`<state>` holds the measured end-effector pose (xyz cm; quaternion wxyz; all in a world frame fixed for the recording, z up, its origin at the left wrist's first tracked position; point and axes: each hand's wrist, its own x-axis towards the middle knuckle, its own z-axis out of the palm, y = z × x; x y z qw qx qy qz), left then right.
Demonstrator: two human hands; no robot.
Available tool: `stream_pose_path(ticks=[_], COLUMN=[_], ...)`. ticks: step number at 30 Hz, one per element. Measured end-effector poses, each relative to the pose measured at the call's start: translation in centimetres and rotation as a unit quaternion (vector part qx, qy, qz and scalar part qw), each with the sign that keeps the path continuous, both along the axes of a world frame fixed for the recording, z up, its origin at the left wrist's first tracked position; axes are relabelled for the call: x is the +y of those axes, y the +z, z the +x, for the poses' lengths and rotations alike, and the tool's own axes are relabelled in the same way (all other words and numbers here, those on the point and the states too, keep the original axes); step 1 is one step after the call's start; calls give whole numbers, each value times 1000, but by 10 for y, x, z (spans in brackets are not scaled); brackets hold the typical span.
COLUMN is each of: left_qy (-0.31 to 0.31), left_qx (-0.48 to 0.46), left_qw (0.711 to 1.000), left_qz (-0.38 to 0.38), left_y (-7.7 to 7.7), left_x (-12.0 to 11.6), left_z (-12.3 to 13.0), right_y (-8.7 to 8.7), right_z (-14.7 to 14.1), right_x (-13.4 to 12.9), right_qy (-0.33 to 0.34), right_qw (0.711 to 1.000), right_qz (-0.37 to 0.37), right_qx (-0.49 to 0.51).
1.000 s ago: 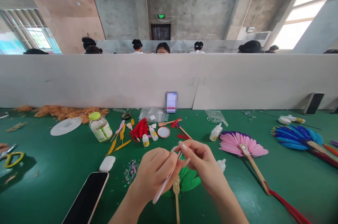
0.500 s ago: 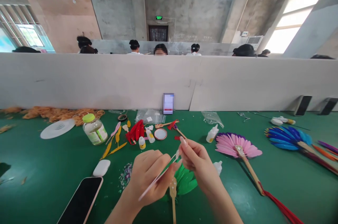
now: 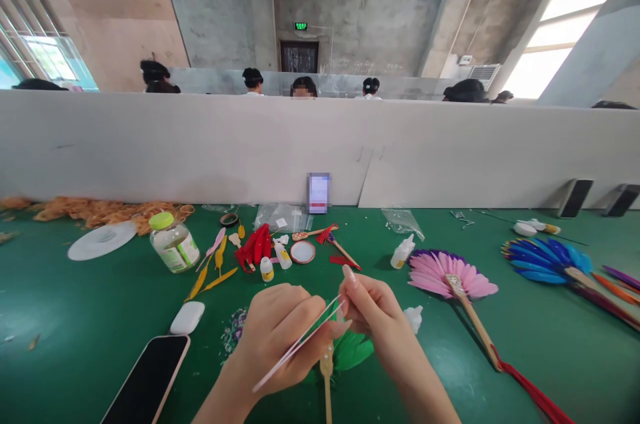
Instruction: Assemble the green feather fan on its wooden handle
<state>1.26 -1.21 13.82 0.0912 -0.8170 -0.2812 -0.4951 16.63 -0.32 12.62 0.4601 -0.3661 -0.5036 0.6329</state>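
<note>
Pale pink tweezers (image 3: 270,373) lie across my left hand (image 3: 283,327), whose fingers are closed around them. Their tips point up and right, close to the fingertips of my right hand (image 3: 374,309). That hand is closed in a pinch; whatever it holds, if anything, is too small or hidden to name. Below both hands lies a fan of green feathers (image 3: 354,349) with a wooden handle (image 3: 327,377) dotted with small pale beads. My hands cover part of it. Left of my left hand is a scatter of tiny shiny flakes (image 3: 234,332).
Around the green table lie glue bottles (image 3: 402,252), red feathers (image 3: 255,247), yellow feathers (image 3: 220,257), a green-lidded jar (image 3: 175,247), a phone (image 3: 150,374) and a white case (image 3: 187,317). A pink fan (image 3: 457,277) and a blue fan (image 3: 545,263) are at right. A white partition (image 3: 200,151) stands behind.
The white piece between the tweezer tips and my right fingers no longer shows. My hands stay close together, and the tweezers' rear end has shifted slightly left and down.
</note>
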Motion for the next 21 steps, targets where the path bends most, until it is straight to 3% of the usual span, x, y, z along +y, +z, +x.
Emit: stream_pose_path(ticks=[6,14,21], left_qy=[-22,-36,-75], left_qx=[-9,-25,-9], left_qw=[1000,999,997], left_qz=[13,31,28], left_y=[2,-10,-11], left_x=[0,0,3], left_z=[3,5,9], right_y=[3,4,9], right_z=[2,5,6], right_x=[-5,-10,-12], right_qy=[-21,-5,-12], right_qw=[998,999,1000], right_qz=[-5,7,6], right_qx=[53,45,28])
